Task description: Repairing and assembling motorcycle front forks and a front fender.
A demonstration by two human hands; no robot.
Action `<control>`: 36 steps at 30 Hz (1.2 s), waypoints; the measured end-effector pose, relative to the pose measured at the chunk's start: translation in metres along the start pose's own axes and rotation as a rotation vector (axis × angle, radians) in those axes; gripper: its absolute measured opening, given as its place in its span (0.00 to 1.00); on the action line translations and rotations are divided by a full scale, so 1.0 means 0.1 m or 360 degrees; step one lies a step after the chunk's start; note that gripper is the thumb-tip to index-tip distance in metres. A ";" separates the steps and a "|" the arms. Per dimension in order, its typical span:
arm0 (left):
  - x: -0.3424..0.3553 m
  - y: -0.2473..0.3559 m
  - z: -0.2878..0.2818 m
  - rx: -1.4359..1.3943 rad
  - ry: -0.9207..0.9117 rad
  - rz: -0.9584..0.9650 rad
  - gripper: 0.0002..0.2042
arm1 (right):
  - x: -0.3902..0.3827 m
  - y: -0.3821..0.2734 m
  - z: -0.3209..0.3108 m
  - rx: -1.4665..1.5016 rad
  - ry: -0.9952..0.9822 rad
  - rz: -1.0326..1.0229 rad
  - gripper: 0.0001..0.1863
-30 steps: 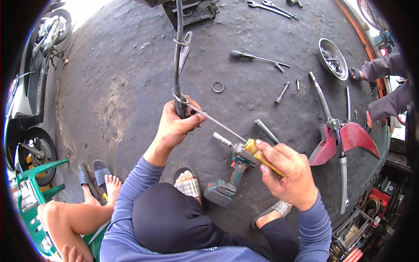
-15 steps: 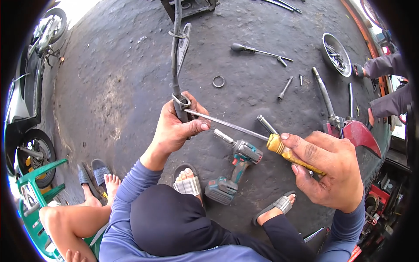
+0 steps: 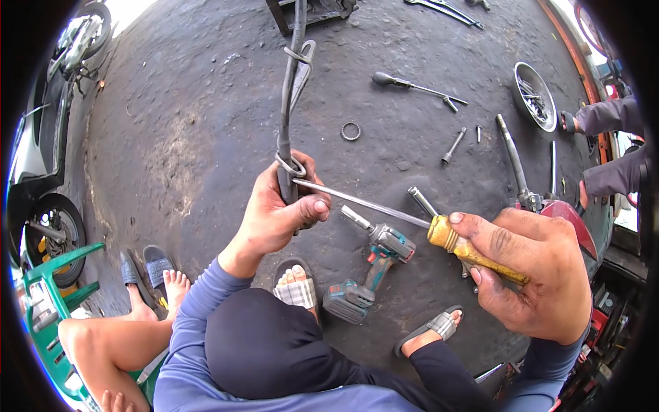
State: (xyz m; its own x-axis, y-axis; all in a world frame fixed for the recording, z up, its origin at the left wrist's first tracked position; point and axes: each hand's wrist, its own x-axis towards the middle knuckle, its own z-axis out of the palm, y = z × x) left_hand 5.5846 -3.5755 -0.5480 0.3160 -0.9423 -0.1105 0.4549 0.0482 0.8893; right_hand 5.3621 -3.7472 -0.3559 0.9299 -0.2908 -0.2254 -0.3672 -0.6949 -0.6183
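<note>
My left hand (image 3: pixel 269 214) is closed round the lower end of a black cable (image 3: pixel 285 123), which runs up toward the far edge. A bent metal loop (image 3: pixel 291 163) sits round the cable just above my fingers. Farther up, a second wire loop and a flat metal strip (image 3: pixel 301 82) hang on the cable. In my right hand (image 3: pixel 534 269) is a screwdriver (image 3: pixel 446 237) with a worn yellow handle and a long steel shaft. Its tip reaches the cable right beneath the metal loop, beside my left thumb; whether it presses in I cannot tell.
A cordless impact wrench (image 3: pixel 377 264) lies between my feet. Farther off are a metal ring (image 3: pixel 351 131), a black-handled tool (image 3: pixel 391 79), a socket extension (image 3: pixel 454 145) and a bowl of metal parts (image 3: pixel 534 96). People sit close at left and right; a green stool (image 3: pixel 62 275) stands left.
My right hand and the screwdriver handle have shifted slightly right and down. The cable's upper part has swung a little right. The tip stays by the metal loop.
</note>
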 end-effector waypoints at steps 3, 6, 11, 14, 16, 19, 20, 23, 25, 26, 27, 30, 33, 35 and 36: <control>-0.03 0.08 -0.04 -0.0047 0.0020 0.0043 0.20 | 0.10 -0.05 -0.03 -0.0028 -0.0004 -0.0086 0.27; -0.16 0.26 -0.11 0.0206 -0.0022 -0.0082 0.19 | 0.16 -0.06 -0.08 0.0082 -0.0098 -0.0096 0.27; -0.44 0.87 -0.01 0.0601 0.0230 -0.0281 0.20 | 0.14 -0.15 0.03 0.0160 -0.0082 -0.0275 0.28; -0.49 1.34 0.07 0.1182 0.0236 -0.0320 0.20 | -0.10 -0.31 0.23 0.0100 0.0172 -0.0311 0.25; -0.51 1.56 0.25 0.1070 0.0258 -0.0398 0.20 | -0.24 -0.39 0.21 0.0142 0.0253 -0.0337 0.25; -0.71 1.60 0.48 0.0764 0.0336 -0.0557 0.17 | -0.26 -0.28 0.00 0.0373 0.0041 -0.0295 0.28; -0.78 1.56 0.57 0.0579 0.0357 -0.0530 0.17 | -0.31 -0.20 -0.06 0.0420 0.0030 -0.0325 0.27; -0.92 1.30 0.64 0.0409 0.0389 -0.0529 0.16 | -0.27 -0.13 -0.27 0.0359 -0.0093 -0.0351 0.27; -0.90 1.18 0.64 0.0500 0.0405 -0.0478 0.16 | -0.18 -0.15 -0.41 0.0255 -0.0207 -0.0339 0.27; -0.89 1.15 0.66 0.0425 0.0441 -0.0371 0.16 | -0.16 -0.18 -0.45 0.0165 -0.0198 -0.0359 0.27; -0.89 1.11 0.66 0.0351 0.0478 -0.0263 0.17 | -0.13 -0.20 -0.46 0.0075 -0.0189 -0.0382 0.27; -0.84 1.06 0.56 0.0387 0.0494 -0.0266 0.18 | -0.13 -0.21 -0.34 0.0070 -0.0079 -0.0330 0.28; -0.86 1.03 0.52 0.0372 0.0488 -0.0202 0.19 | -0.13 -0.26 -0.18 -0.0017 0.0043 -0.0345 0.27; -0.86 1.01 0.51 0.0339 0.0442 -0.0133 0.19 | -0.18 -0.27 -0.12 0.0016 0.0091 -0.0320 0.27; -0.86 1.02 0.52 0.0306 0.0406 -0.0131 0.18 | -0.21 -0.30 -0.16 -0.0035 0.0056 -0.0310 0.27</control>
State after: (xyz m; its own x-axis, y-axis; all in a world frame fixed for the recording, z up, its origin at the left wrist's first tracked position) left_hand 5.5606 -3.5063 -0.4251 0.4940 -0.8260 -0.2715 0.3298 -0.1109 0.9375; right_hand 5.3534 -3.7309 -0.3208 0.9821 -0.1721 -0.0763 -0.1813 -0.7545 -0.6308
